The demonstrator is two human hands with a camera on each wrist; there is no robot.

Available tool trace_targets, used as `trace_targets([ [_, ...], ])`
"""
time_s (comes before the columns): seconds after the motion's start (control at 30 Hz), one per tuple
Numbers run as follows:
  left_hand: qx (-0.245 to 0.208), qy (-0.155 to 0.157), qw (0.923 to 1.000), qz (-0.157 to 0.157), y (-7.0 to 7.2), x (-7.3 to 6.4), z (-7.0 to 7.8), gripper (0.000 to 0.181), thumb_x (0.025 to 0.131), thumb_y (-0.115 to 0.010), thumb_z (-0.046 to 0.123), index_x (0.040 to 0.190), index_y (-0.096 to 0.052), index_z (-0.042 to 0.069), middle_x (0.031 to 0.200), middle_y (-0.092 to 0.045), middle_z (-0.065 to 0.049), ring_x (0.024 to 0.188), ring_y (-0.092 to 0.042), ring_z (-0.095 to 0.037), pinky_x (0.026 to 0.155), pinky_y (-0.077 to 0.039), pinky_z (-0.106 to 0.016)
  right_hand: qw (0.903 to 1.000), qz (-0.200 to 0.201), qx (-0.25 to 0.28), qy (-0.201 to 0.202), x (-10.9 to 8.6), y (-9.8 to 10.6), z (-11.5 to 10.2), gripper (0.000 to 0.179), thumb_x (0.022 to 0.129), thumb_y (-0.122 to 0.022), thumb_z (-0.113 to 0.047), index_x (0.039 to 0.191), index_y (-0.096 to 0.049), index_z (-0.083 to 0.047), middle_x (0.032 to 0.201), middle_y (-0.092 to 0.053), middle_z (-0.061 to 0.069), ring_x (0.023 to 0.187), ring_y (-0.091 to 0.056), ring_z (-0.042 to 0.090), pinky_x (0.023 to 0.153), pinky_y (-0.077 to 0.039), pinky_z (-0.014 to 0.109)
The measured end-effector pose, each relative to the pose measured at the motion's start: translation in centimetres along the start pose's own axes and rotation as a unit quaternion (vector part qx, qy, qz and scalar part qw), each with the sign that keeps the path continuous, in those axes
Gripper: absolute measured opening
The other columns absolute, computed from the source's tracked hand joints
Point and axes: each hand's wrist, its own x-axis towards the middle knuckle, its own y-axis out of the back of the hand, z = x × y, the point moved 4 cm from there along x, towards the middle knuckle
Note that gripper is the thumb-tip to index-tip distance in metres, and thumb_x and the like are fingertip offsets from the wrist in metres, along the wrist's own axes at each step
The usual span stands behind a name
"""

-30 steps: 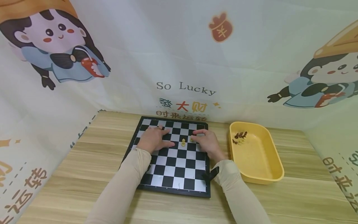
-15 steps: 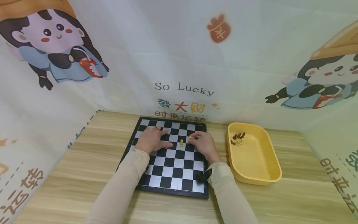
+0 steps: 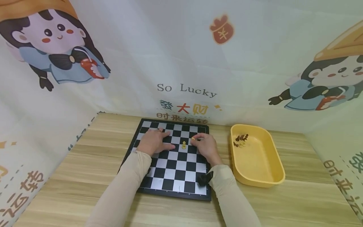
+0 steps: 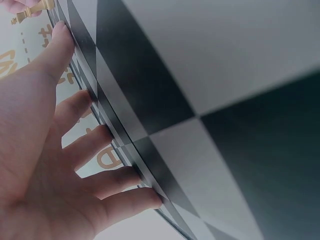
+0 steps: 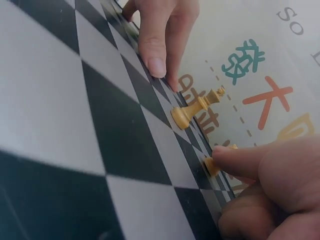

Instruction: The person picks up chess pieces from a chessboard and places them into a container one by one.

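A black-and-white chessboard point(image 3: 175, 174) lies on the table under both hands. My left hand point(image 3: 152, 141) rests on its left part, fingers spread and fingertips touching the squares. The left wrist view shows that hand point(image 4: 55, 145) holding nothing. Near the board's right side, my right hand point(image 3: 208, 145) pinches a small yellow chess piece point(image 3: 193, 138) between thumb and fingers. That piece point(image 5: 212, 167) sits at the board's surface, mostly hidden by the thumb point(image 5: 235, 159). Between the hands stands a yellow chess king point(image 3: 184, 145), its cross-shaped top plain in the right wrist view.
Right of the board stands a yellow plastic tub point(image 3: 259, 164). Several dark chess pieces point(image 3: 242, 137) and some yellow ones point(image 3: 241, 144) lie in its far left corner. A printed white cloth point(image 3: 136, 63) hangs behind the wooden table point(image 3: 85, 164).
My right thumb and index finger have drawn together on the small chess piece. My left hand and the king keep their places on the board. The head view has shifted slightly.
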Motion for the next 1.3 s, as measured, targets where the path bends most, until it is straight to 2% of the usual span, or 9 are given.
trace_targets([
  [0.23, 0.000, -0.003, 1.0000, 0.006, 0.2, -0.1, -0.1, 0.081, 0.089, -0.064, 0.068, 0.154, -0.046, 0.024, 0.162, -0.040, -0.018, 0.151, -0.039, -0.037, 0.129, -0.027, -0.052, 0.9998, 0.000, 0.016, -0.008, 0.1, -0.1, -0.1, 0.015, 0.089, -0.077, -0.017, 0.100, -0.076, -0.007, 0.116, -0.071, 0.013, 0.081, -0.059, 0.019, 0.061, -0.044, 0.021],
  [0.57, -0.001, -0.007, 0.9999, 0.008, 0.4, -0.1, 0.0, 0.081, 0.089, -0.064, 0.067, 0.155, -0.046, 0.023, 0.162, -0.040, -0.018, 0.151, -0.039, -0.037, 0.130, -0.026, -0.052, 0.9992, -0.013, 0.020, -0.032, 0.0, 0.4, -0.7, 0.013, 0.091, -0.077, -0.020, 0.099, -0.076, -0.010, 0.122, -0.069, 0.011, 0.097, -0.059, 0.022, 0.070, -0.044, 0.023],
  [0.87, -0.001, -0.003, 1.0000, 0.006, 0.1, 0.0, -0.1, 0.081, 0.089, -0.065, 0.067, 0.154, -0.046, 0.024, 0.162, -0.040, -0.018, 0.151, -0.039, -0.038, 0.129, -0.028, -0.052, 0.9998, 0.002, -0.017, 0.002, -0.5, 1.9, -2.3, 0.016, 0.091, -0.075, -0.023, 0.100, -0.075, -0.009, 0.103, -0.073, 0.009, 0.080, -0.052, 0.017, 0.064, -0.039, 0.026],
  [1.1, 0.000, -0.005, 1.0000, 0.008, 0.3, -0.1, 0.0, 0.081, 0.089, -0.065, 0.067, 0.154, -0.047, 0.023, 0.162, -0.040, -0.019, 0.151, -0.040, -0.038, 0.129, -0.027, -0.052, 0.9982, -0.006, -0.058, 0.015, -0.7, 3.7, -2.9, 0.021, 0.091, -0.072, -0.028, 0.102, -0.075, -0.011, 0.108, -0.072, 0.009, 0.090, -0.056, 0.021, 0.070, -0.041, 0.026],
  [1.3, -0.002, -0.005, 1.0000, 0.004, 0.2, 0.1, 0.1, 0.081, 0.089, -0.065, 0.067, 0.154, -0.046, 0.023, 0.162, -0.040, -0.019, 0.151, -0.039, -0.039, 0.129, -0.027, -0.052, 0.9984, -0.016, -0.049, 0.025, -0.7, 5.3, -2.7, 0.023, 0.093, -0.070, -0.025, 0.103, -0.075, -0.005, 0.108, -0.073, 0.011, 0.092, -0.056, 0.021, 0.072, -0.042, 0.024],
])
